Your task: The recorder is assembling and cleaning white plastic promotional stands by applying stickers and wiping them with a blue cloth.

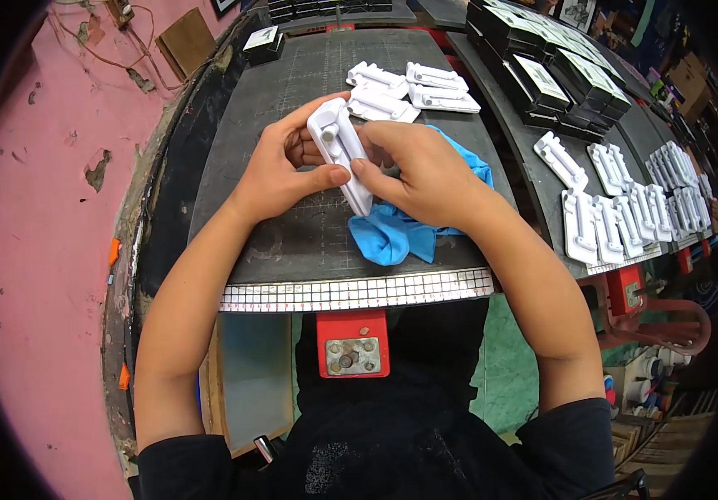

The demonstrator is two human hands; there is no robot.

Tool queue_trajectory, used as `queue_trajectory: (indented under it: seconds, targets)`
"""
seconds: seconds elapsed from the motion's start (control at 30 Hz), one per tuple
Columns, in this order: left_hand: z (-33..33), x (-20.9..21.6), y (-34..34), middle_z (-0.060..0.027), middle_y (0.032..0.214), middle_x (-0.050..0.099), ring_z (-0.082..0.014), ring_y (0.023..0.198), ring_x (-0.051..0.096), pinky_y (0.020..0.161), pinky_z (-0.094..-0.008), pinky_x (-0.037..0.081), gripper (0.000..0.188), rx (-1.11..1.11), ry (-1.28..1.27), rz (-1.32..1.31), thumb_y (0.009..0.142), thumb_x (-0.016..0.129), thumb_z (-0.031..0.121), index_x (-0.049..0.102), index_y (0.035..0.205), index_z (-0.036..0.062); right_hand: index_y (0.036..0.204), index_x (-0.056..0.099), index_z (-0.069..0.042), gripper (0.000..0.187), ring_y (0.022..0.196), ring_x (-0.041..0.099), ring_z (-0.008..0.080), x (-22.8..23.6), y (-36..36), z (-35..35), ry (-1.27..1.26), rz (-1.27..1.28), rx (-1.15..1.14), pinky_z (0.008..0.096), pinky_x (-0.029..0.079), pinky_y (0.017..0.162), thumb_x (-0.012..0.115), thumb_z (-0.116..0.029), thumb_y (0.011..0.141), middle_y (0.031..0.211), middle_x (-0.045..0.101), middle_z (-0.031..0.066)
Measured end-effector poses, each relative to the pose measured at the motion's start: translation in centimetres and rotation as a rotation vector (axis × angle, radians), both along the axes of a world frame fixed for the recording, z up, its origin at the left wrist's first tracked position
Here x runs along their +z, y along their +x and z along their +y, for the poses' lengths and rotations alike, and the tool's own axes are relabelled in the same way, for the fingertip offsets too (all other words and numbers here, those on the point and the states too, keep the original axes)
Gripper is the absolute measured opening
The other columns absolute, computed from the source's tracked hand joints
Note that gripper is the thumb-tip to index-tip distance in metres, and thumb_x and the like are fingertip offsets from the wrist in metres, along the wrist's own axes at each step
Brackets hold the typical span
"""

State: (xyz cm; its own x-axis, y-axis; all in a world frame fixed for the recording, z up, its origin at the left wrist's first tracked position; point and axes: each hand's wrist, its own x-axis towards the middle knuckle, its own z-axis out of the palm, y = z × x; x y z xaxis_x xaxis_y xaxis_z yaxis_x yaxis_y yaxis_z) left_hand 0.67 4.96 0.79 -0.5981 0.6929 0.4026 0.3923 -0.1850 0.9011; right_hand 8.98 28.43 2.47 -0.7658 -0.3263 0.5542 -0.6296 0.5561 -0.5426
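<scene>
Both of my hands hold one white plastic moulded part [341, 150] above the dark cutting mat [292, 233]. My left hand [280, 167] grips its left side, thumb pressed near the lower end. My right hand [421, 171] grips the right side, its thumb meeting the left thumb, and it rests over a bright blue cloth [392, 233] that lies bunched on the mat. The part is long, tilted, with raised ribs along it.
Three similar white parts [413, 87] lie at the mat's far end. Several more white parts [626, 208] cover the table to the right, behind them stacked black boxes with white labels [555, 71]. A pink wall [42, 208] is on the left; a red clamp [352, 342] sits under the ruler edge.
</scene>
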Motion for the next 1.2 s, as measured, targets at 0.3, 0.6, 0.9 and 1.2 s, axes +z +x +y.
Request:
queue_trajectory:
  seconds: [0.3,0.6,0.9,1.2]
  targets:
    - [-1.4,1.3,-1.0,-0.0091,0.142,0.070,-0.0173,0.126,0.069,0.110,-0.0350,0.055,0.098,-0.082,-0.197,-0.037,0.079,0.093,0.042,0.055,0.159,0.0010,0.076,0.066,0.001,0.038,0.061,0.055,0.0213,0.7,0.0,1.0,-0.045,-0.116,0.022,0.0386,0.046,0.063,0.078,-0.032,0.090,0.065,0.057,0.0107]
    - [-1.7,-1.1,-1.1,-0.0230,0.139,0.072,-0.0320,0.131,0.073,0.112,-0.0506,0.060,0.084,-0.209,0.032,-0.392,0.104,0.073,0.050,0.043,0.160,-0.0049,0.105,0.077,-0.002,0.032,0.093,0.069,0.0207,0.7,-0.5,0.4,-0.238,0.367,0.156,0.0351,0.055,0.086,0.093,-0.020,0.085,0.096,0.072,0.0064]
    - [-1.2,-0.4,-0.4,-0.0270,0.137,0.071,-0.0342,0.125,0.075,0.106,-0.0467,0.063,0.086,-0.358,-0.021,-0.397,0.101,0.074,0.050,0.042,0.160,-0.0043,0.112,0.084,-0.003,0.028,0.097,0.078,0.0161,0.7,-0.4,0.8,-0.398,0.228,0.159,0.0317,0.061,0.085,0.094,-0.005,0.086,0.107,0.083,0.0103]
    - [-1.5,0.4,0.5,-0.0276,0.131,0.073,-0.0382,0.120,0.076,0.105,-0.0493,0.062,0.090,-0.426,-0.151,-0.434,0.092,0.078,0.054,0.047,0.156,-0.0017,0.107,0.085,-0.002,0.017,0.087,0.074,0.0082,0.6,0.1,1.2,-0.629,0.050,0.143,0.0255,0.058,0.076,0.090,-0.015,0.096,0.096,0.082,0.0036]
